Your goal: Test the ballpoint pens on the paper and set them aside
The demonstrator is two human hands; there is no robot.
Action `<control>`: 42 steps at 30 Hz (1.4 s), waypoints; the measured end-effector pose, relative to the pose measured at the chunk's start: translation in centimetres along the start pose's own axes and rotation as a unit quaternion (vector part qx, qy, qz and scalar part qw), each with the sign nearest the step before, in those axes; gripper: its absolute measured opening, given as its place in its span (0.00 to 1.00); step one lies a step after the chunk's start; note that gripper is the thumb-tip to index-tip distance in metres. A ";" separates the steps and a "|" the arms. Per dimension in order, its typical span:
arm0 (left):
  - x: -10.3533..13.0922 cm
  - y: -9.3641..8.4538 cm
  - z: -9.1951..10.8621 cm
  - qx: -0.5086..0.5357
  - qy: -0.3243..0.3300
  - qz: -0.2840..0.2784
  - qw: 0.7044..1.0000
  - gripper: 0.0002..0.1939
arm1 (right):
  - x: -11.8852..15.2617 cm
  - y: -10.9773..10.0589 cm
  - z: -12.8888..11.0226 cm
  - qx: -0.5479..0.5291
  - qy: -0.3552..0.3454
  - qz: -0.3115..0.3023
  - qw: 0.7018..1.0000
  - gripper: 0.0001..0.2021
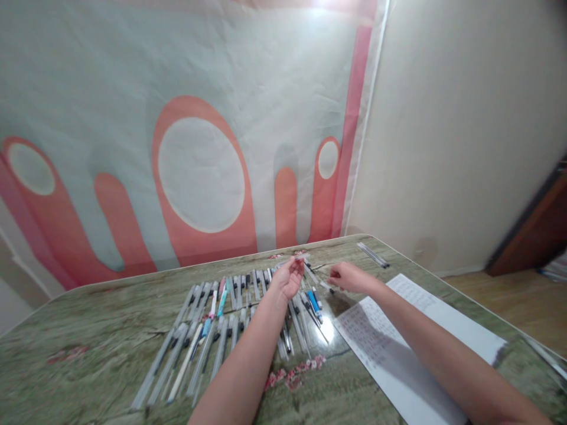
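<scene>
I'm taking the left hand (287, 280) as the middle of the clock. It is raised over the pens, palm up, fingers curled; something pale and small shows at the fingertips, too blurred to name, and I cannot tell whether that grip is closed on it. The right hand (352, 278), at three o'clock, has its fingers bent down just beside a slim, clear plastic pen with a dark end (326, 287). I cannot tell whether its grip is apart, together or touching the pen.

Long, translucent pens with dark caps (150, 379) lie in rows on the green, marble-patterned desk (101, 378) from six to nine o'clock. A bright blue pen (313, 302) lies near, at four. Farther out at four are white, handwritten paper sheets (436, 310).
</scene>
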State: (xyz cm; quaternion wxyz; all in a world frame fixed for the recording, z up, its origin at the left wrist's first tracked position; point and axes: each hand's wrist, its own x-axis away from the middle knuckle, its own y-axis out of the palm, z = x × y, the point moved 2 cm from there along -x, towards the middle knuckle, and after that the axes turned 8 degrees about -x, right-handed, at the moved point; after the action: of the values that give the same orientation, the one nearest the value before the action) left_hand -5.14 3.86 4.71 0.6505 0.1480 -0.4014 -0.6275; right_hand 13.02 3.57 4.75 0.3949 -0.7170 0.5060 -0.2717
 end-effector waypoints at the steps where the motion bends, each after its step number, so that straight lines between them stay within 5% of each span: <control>1: 0.0 0.0 0.0 0.003 0.000 -0.002 1.000 0.06 | -0.2 0.5 0.5 0.026 0.018 -0.004 0.999 0.11; 8: 0.0 0.1 -0.1 0.000 -0.003 -0.011 1.000 0.07 | -0.7 2.5 1.3 0.093 0.047 -0.005 0.995 0.10; 14: -0.1 0.0 -0.1 -0.002 -0.002 -0.008 1.000 0.07 | -0.4 2.0 0.9 0.070 0.048 -0.026 0.996 0.05; 23: -0.3 0.0 -1.1 -0.017 0.009 -0.002 1.000 0.06 | 0.7 -2.1 -2.4 -0.122 -0.128 0.112 0.978 0.10; 30: -0.1 0.2 -1.5 -0.026 0.018 -0.006 0.999 0.06 | 0.8 -2.0 -3.3 -0.126 -0.156 0.178 0.963 0.09; 42: -0.2 0.4 -2.0 -0.054 0.045 -0.030 0.997 0.05 | 0.7 -1.7 -3.4 -0.151 -0.218 0.192 0.945 0.05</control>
State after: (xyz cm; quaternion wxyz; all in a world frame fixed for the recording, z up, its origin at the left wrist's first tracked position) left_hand -3.40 3.46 3.64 0.6557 0.1533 -0.3326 -0.6603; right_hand 11.44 2.17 8.01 0.4274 -0.6995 0.5705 0.0513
